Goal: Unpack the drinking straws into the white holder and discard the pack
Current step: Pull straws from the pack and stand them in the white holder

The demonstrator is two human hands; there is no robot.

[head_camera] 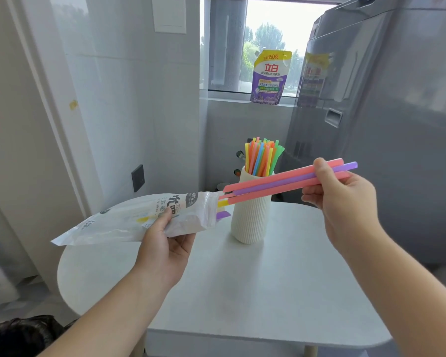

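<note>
A white ribbed holder (251,220) stands on the white table (268,292), filled with several upright coloured straws (263,157). My left hand (165,243) grips the clear plastic straw pack (129,220), held level above the table's left side with its open mouth facing right. A yellow and a purple straw (223,215) poke out of that mouth. My right hand (343,199) pinches a few pink and purple straws (276,182) near their right ends. These straws are mostly out of the pack and cross in front of the holder.
A purple and yellow detergent pouch (269,77) stands on the window sill behind. A grey washing machine (397,124) fills the right side. A black bag (18,336) lies at the bottom left, beside the table. A dark wall socket (137,178) sits on the left wall.
</note>
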